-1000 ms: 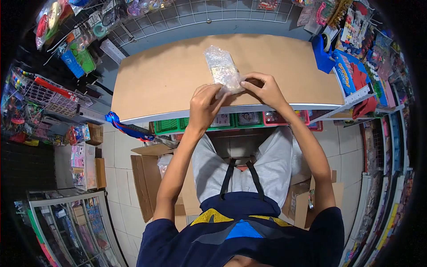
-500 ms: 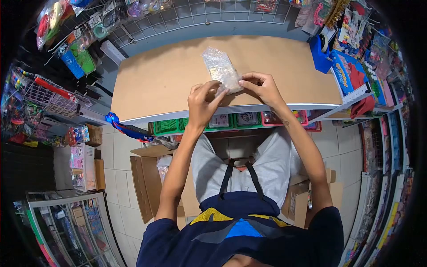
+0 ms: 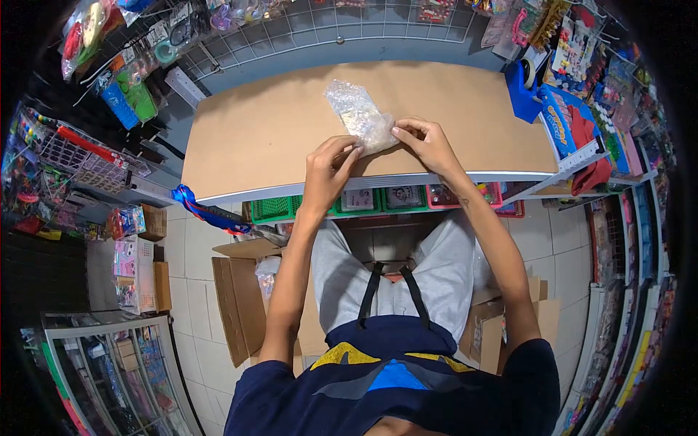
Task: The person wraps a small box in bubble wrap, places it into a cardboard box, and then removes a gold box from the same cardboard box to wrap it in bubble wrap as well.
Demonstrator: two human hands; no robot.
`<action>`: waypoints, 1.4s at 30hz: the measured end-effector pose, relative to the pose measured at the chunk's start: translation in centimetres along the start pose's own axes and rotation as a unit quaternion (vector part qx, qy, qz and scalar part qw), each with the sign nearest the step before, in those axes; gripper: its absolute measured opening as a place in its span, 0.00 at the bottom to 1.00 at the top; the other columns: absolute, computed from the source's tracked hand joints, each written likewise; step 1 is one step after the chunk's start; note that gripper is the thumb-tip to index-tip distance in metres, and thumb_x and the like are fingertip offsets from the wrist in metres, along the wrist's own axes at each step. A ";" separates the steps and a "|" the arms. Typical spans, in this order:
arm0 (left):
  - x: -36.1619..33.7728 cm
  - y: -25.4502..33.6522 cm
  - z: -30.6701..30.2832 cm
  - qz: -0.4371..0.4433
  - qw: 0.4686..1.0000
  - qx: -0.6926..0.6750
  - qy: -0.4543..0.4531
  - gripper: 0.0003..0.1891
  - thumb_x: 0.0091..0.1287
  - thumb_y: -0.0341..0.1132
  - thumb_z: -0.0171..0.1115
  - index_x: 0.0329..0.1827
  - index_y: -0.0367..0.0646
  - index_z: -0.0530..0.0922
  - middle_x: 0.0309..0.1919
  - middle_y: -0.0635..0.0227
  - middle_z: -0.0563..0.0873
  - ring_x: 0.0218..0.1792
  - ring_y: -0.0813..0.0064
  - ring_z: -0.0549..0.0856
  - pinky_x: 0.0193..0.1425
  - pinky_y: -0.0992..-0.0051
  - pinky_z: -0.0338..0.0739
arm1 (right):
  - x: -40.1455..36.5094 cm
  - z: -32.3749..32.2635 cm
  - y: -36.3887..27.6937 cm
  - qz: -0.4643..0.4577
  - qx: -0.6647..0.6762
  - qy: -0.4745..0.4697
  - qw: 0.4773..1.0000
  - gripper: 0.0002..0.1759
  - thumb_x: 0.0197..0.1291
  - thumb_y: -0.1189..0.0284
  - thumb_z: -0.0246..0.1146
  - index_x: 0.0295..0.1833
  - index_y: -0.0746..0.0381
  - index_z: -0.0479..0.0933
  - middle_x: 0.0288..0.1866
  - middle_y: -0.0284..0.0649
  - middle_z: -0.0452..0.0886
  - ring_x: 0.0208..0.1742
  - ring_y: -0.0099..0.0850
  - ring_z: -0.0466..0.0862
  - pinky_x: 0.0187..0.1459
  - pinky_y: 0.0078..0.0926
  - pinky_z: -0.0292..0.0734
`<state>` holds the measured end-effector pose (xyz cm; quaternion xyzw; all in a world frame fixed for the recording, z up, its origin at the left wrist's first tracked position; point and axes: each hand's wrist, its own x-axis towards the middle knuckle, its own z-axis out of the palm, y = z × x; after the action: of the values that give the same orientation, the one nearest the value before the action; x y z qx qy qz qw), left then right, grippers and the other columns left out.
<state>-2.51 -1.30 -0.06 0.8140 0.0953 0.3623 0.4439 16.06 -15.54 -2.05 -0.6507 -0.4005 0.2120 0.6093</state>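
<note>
A clear plastic bag [image 3: 362, 122] with pale, small contents lies on the brown tabletop [image 3: 254, 138], near the front edge. Its upper part stretches away from me, crinkled and shiny. At the bag's near left corner, my left hand [image 3: 332, 161] pinches the plastic between thumb and fingers. My right hand [image 3: 425, 145] pinches the bag's right side with thumb and index finger. What exactly is inside the bag is too small to make out.
A blue tape dispenser [image 3: 522, 91] and a blue printed box [image 3: 558, 120] stand at the table's right end. Green baskets [image 3: 273, 208] sit under the tabletop. Open cardboard boxes [image 3: 240, 298] flank my legs. Hanging packets line the wire grid [image 3: 305, 36] behind.
The bag's far end has shifted slightly left. My left hand has moved a little left and its fingers have drawn closer around the near corner; the right hand stays almost in place.
</note>
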 end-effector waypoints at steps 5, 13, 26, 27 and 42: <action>0.2 -0.4 0.5 0.028 0.999 0.019 0.039 0.08 0.67 0.25 0.69 0.47 0.33 0.83 0.45 0.56 0.87 0.44 0.69 0.89 0.47 0.72 0.85 | 0.0 0.6 -0.1 0.030 -0.025 0.021 0.999 0.18 0.69 0.65 0.68 0.52 0.70 0.85 0.39 0.35 0.87 0.38 0.21 0.81 0.43 0.23 0.76; 0.6 -1.3 0.6 0.075 0.993 0.087 0.038 0.11 0.65 0.21 0.66 0.50 0.36 0.83 0.51 0.57 0.82 0.45 0.64 0.89 0.49 0.68 0.84 | 0.1 1.5 0.7 0.023 -0.064 0.088 0.994 0.16 0.66 0.65 0.70 0.52 0.65 0.87 0.37 0.35 0.89 0.34 0.19 0.81 0.38 0.21 0.76; 0.8 -0.7 1.3 0.143 0.977 0.158 0.012 0.11 0.64 0.23 0.63 0.48 0.37 0.84 0.52 0.54 0.84 0.54 0.52 0.83 0.61 0.58 0.77 | -1.0 3.0 -3.2 0.082 -0.215 0.153 0.961 0.18 0.65 0.55 0.70 0.42 0.61 0.86 0.21 0.28 0.78 0.23 0.15 0.70 0.28 0.22 0.66; 0.7 -0.9 1.4 0.135 0.979 0.151 0.006 0.10 0.64 0.24 0.63 0.48 0.37 0.84 0.51 0.54 0.85 0.54 0.52 0.83 0.61 0.58 0.77 | -1.0 3.1 -3.6 0.088 -0.222 0.151 0.959 0.19 0.64 0.54 0.70 0.41 0.61 0.86 0.21 0.29 0.78 0.24 0.16 0.71 0.28 0.23 0.66; 1.0 -1.7 0.8 -0.063 0.993 -0.098 0.005 0.09 0.67 0.25 0.69 0.48 0.33 0.85 0.56 0.58 0.85 0.56 0.70 0.85 0.60 0.70 0.83 | -0.8 4.3 -1.9 -0.001 0.046 0.160 0.986 0.17 0.58 0.70 0.77 0.45 0.67 0.78 0.40 0.38 0.84 0.43 0.24 0.85 0.46 0.23 0.81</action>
<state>-0.98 -0.33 -1.10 0.7571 0.1131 0.3451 0.5431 11.80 -13.63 -1.11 -0.6469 -0.2879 0.1227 0.6954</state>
